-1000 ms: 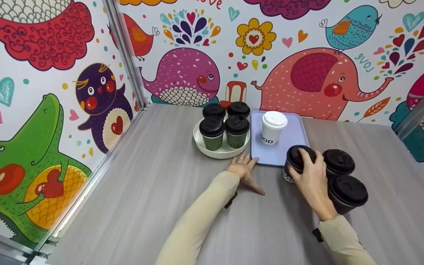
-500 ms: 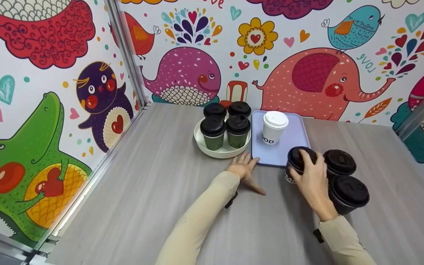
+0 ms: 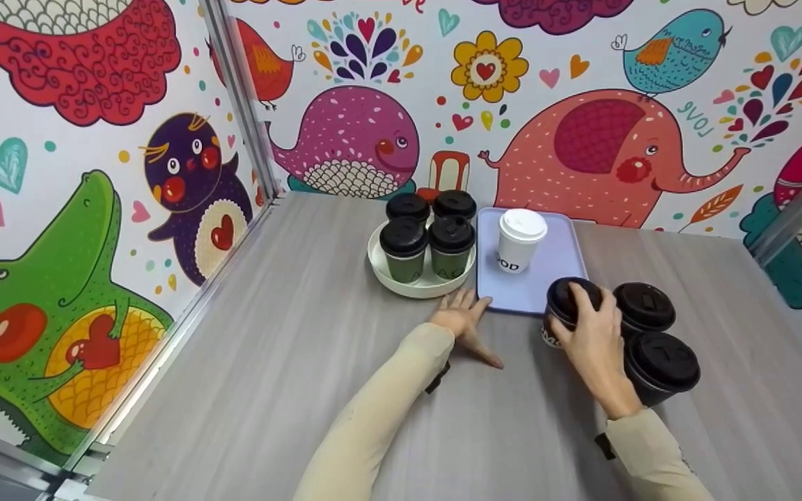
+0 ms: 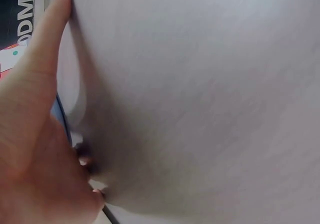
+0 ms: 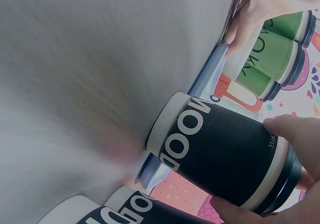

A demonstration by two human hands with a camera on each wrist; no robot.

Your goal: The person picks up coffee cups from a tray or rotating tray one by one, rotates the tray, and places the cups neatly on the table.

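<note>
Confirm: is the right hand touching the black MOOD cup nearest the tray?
Touching. In the right wrist view, the right hand grips the black MOOD cup, fingertips against both sides near its lid.

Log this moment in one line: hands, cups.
right hand: grips black cup near lid; left hand: spread beside lavender tray; white cup: on lavender tray; green cups: in round dish; two more black cups: by right hand
</note>
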